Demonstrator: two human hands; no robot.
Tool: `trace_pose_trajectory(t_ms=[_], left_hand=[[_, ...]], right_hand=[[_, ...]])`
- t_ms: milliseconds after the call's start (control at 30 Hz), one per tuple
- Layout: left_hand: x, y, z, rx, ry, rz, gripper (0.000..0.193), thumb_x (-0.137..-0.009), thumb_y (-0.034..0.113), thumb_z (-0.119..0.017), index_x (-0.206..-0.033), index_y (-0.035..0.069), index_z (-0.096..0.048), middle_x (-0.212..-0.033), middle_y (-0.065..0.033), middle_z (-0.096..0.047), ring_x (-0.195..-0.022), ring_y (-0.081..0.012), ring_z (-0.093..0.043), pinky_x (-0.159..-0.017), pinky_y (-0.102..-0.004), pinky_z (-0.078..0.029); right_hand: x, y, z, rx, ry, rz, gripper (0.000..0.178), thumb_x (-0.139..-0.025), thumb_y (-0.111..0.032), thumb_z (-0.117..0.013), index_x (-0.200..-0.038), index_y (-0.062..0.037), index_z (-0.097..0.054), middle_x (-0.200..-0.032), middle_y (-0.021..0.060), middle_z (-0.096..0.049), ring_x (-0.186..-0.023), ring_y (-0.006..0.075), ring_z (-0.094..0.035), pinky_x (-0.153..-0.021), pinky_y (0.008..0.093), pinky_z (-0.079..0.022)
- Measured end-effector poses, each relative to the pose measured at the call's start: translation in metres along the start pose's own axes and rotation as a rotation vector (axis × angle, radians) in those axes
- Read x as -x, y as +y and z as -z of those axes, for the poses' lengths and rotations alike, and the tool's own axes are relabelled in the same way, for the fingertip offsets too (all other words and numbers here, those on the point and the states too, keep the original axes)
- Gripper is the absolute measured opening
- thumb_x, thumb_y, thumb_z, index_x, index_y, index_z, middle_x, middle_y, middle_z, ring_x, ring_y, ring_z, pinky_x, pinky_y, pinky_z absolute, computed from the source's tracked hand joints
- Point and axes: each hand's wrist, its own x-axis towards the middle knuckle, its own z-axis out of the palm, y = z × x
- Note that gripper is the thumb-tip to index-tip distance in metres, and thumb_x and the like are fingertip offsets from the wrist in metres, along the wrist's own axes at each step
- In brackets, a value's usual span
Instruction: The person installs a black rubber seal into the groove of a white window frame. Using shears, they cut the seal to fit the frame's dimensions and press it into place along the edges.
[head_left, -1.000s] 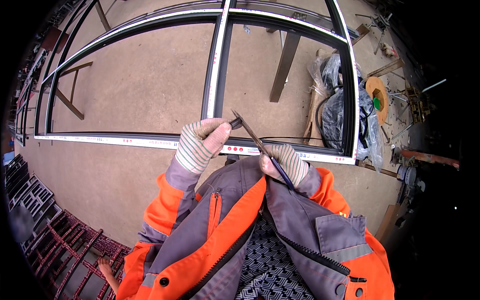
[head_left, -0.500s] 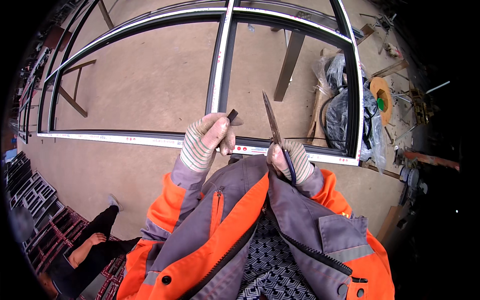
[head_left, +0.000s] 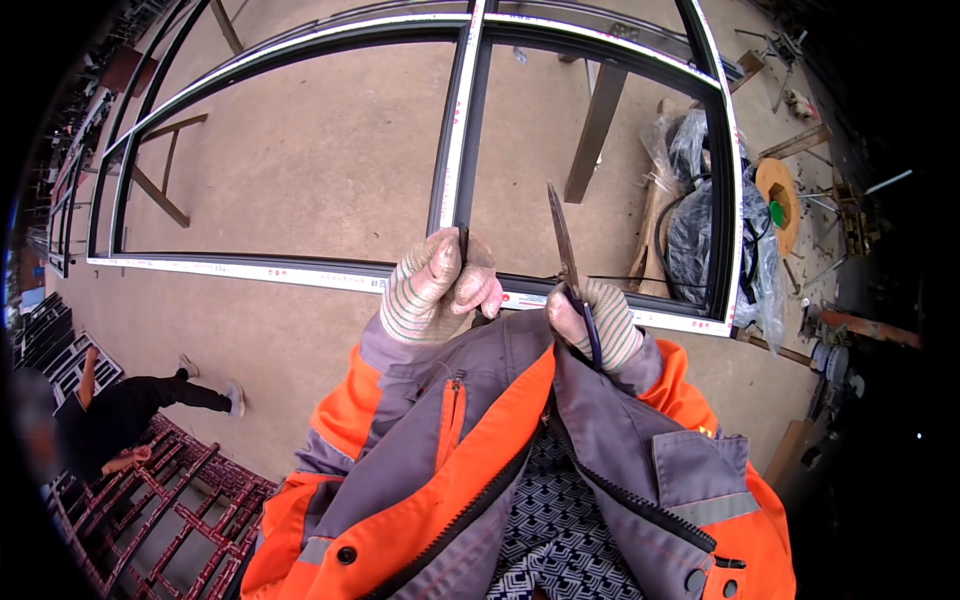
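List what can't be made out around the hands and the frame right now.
- Dark piece, head view: its lower end is hidden in the left hand.
- Scissors, head view: part of the handle is covered by the right hand.
- Black-and-white frame, head view: its far part is cut off by the top edge.
- Clear plastic wrap, head view: its folds and glare obscure much of what lies under it.
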Motion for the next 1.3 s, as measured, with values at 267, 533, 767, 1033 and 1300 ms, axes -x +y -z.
trace_pose_trajectory(t_ms=[267,533,767,1033,1300], left_hand=[[0.000,-0.002,-0.001,0.007,-0.025,-0.026,0.036,-0.099,0.040,-0.052,-0.105,0.007,-0.066,-0.061,0.0027,-0.046,-0.051,-0.0093,-0.042,-0.060,-0.0314,-0.045],[-0.007,-0.005,-0.017,-0.164,0.234,-0.021,0.032,-0.098,0.032,-0.057,-0.106,0.000,-0.059,-0.080,-0.0052,-0.061,-0.062,-0.0127,-0.054,-0.079,-0.0389,-0.055],[-0.026,-0.021,-0.025,-0.146,0.353,-0.071,0.029,-0.100,0.029,-0.055,-0.110,0.002,-0.057,-0.083,-0.0058,-0.061,-0.078,-0.0150,-0.060,-0.077,-0.0319,-0.053],[-0.034,-0.036,-0.023,-0.281,0.560,0.012,0.022,-0.100,0.019,-0.055,-0.112,0.002,-0.058,-0.101,-0.0077,-0.062,-0.082,-0.0146,-0.062,-0.078,-0.0314,-0.056],[-0.043,-0.051,-0.023,-0.464,0.486,0.079,0.021,-0.095,0.016,-0.064,-0.110,0.000,-0.062,-0.093,-0.0046,-0.066,-0.082,-0.0099,-0.061,-0.076,-0.0249,-0.052]], right_hand=[[0.000,-0.011,0.002,0.025,-0.015,-0.033,0.031,-0.092,-0.031,-0.066,-0.086,-0.0016,-0.063,-0.062,0.0025,-0.052,-0.061,0.0084,-0.048,-0.057,0.0288,-0.044],[-0.006,-0.005,-0.006,-0.148,0.046,-0.051,0.022,-0.092,-0.024,-0.066,-0.091,-0.0027,-0.062,-0.071,-0.0002,-0.057,-0.065,0.0061,-0.049,-0.061,0.0254,-0.043],[-0.019,-0.010,-0.021,-0.361,-0.020,-0.095,0.017,-0.091,-0.020,-0.068,-0.089,-0.0066,-0.057,-0.078,-0.0041,-0.054,-0.069,0.0043,-0.047,-0.063,0.0229,-0.042],[-0.018,-0.005,-0.024,-0.278,0.011,-0.161,0.023,-0.084,-0.019,-0.075,-0.089,-0.0060,-0.056,-0.075,-0.0033,-0.052,-0.068,0.0057,-0.046,-0.061,0.0245,-0.041],[0.004,0.007,0.004,-0.221,0.083,-0.210,0.019,-0.086,-0.018,-0.072,-0.087,-0.0071,-0.056,-0.070,-0.0045,-0.052,-0.065,0.0048,-0.044,-0.060,0.0236,-0.041]])
